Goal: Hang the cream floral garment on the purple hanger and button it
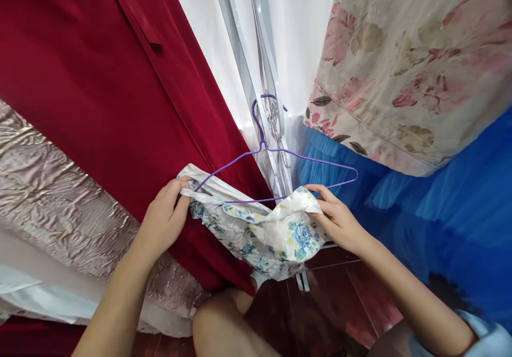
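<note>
Seemingly a clothes shop (garments (120, 80) on both sides)

Your left hand (163, 213), left of centre, closed in pinch, thumb (181, 209) nearer than fingers. Your right hand (340, 219), right of centre, also pinching, fingertips pointing left. Left forearm (118, 290), right forearm (408, 282) slant inward from near side. Knee (218, 317) bent, near, between them.

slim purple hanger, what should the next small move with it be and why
Probably draw the edge of the white fabric garment with blue flowers, pinched by the right hand, over the right end of the slim purple hanger: that end juts out bare past the garment, while the left end appears tucked inside near the left hand.
</note>
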`<action>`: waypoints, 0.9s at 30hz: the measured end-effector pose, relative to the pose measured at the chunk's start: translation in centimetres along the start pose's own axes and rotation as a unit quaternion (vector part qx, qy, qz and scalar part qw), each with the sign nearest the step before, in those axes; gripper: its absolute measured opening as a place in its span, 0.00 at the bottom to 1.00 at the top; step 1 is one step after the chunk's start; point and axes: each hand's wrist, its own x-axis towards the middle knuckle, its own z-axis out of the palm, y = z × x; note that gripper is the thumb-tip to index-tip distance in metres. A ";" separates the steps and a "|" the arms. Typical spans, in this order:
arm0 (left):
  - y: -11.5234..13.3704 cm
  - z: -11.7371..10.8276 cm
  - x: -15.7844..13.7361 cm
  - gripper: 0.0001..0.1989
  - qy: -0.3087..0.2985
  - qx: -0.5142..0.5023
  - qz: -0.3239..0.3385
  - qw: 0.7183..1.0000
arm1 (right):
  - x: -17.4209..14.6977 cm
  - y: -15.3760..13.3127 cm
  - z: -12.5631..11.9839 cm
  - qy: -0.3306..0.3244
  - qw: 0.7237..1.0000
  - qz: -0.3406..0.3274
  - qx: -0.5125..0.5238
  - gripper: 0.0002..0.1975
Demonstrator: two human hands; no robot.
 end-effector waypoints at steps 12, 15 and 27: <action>7.6 4.0 3.6 0.10 0.149 -0.084 0.050 0.984 | -1.0 0.0 -0.2 0.082 0.994 -0.033 0.067 0.10; 7.0 4.5 3.2 0.10 0.189 -0.090 0.057 0.976 | -1.6 1.0 -2.7 0.227 0.973 -0.025 0.048 0.07; 6.8 5.7 2.7 0.09 0.207 -0.086 0.081 0.971 | 7.8 6.4 -12.1 0.026 0.911 0.201 0.360 0.14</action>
